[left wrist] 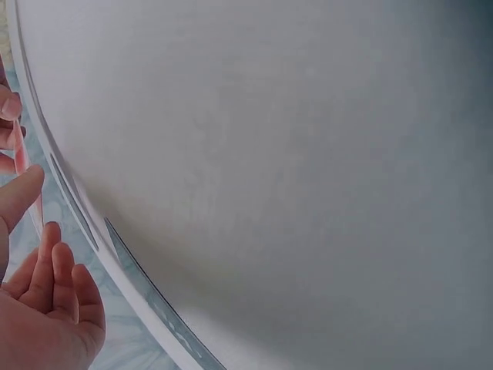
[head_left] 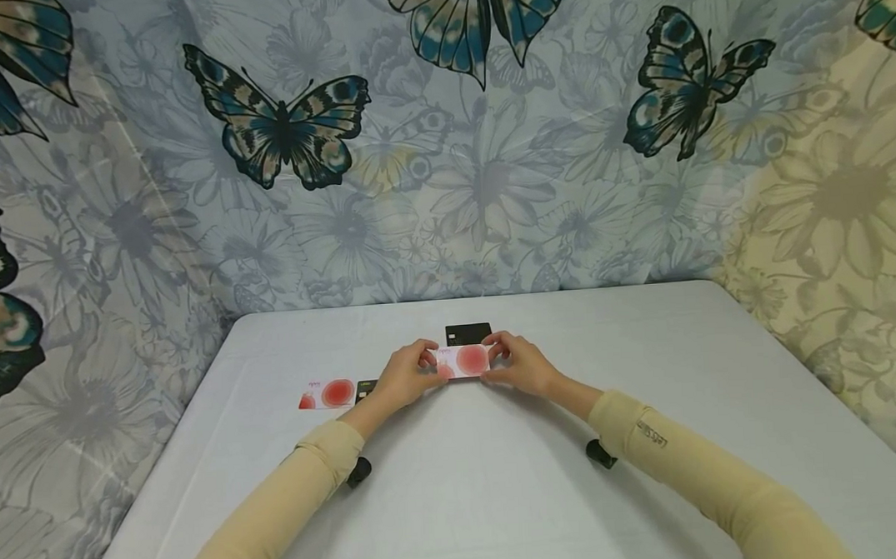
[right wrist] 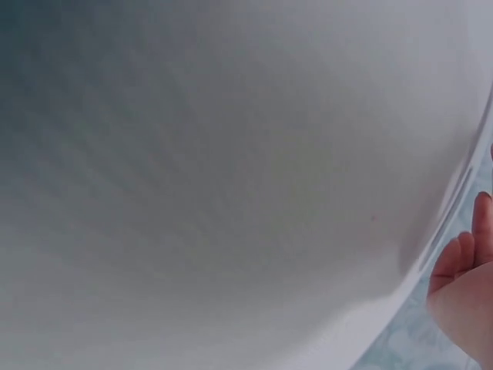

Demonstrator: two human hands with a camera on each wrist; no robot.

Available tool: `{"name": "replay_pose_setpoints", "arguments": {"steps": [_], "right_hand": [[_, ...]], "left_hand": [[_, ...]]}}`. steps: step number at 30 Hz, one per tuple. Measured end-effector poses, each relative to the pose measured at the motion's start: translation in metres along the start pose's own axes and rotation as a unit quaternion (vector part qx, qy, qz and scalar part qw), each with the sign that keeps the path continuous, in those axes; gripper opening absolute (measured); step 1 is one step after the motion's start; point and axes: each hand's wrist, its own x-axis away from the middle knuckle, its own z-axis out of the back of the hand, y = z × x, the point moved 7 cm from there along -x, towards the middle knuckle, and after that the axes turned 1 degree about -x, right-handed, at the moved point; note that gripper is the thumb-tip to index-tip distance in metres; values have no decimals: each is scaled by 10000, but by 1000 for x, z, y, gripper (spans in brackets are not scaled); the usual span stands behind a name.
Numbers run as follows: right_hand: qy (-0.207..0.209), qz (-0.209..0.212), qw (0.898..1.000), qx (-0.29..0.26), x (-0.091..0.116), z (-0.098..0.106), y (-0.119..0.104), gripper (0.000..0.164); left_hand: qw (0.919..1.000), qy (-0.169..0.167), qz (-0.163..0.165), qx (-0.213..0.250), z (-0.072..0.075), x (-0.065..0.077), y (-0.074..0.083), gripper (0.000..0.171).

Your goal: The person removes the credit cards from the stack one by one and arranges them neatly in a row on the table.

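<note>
A white card with red circles (head_left: 462,361) is held up over the table between both hands, its printed face toward the head camera. My left hand (head_left: 407,374) pinches its left edge between thumb and fingers, and my right hand (head_left: 525,366) pinches the right edge. Just behind it lies a black card (head_left: 469,334), its lower part hidden. Left of the left hand is a similar red-and-white card (head_left: 328,394), beside a second black card (head_left: 365,389) that the hand and wrist partly cover. In the left wrist view the pinched card (left wrist: 21,146) appears edge-on.
A white-covered table (head_left: 472,495) spans the area under both arms. Behind it hangs a backdrop (head_left: 482,203) with butterflies and flowers. Dark wrist-worn devices show beneath the left sleeve (head_left: 292,486) and right sleeve (head_left: 688,452).
</note>
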Motion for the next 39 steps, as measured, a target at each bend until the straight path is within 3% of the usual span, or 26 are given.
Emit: {"name": "replay_pose_setpoints", "arguments": {"steps": [22, 32, 39], "right_hand": [[-304, -62, 9995, -15, 13, -15, -16, 51], [-469, -84, 9989, -26, 13, -22, -19, 49], [-637, -179, 9978, 83, 11, -28, -20, 48]], "left_hand": [[9993, -234, 6, -275, 5, 21, -4, 51], [9978, -284, -245, -555, 9, 30, -5, 48], [9975, -323, -200, -588, 12, 33, -9, 49]]}}
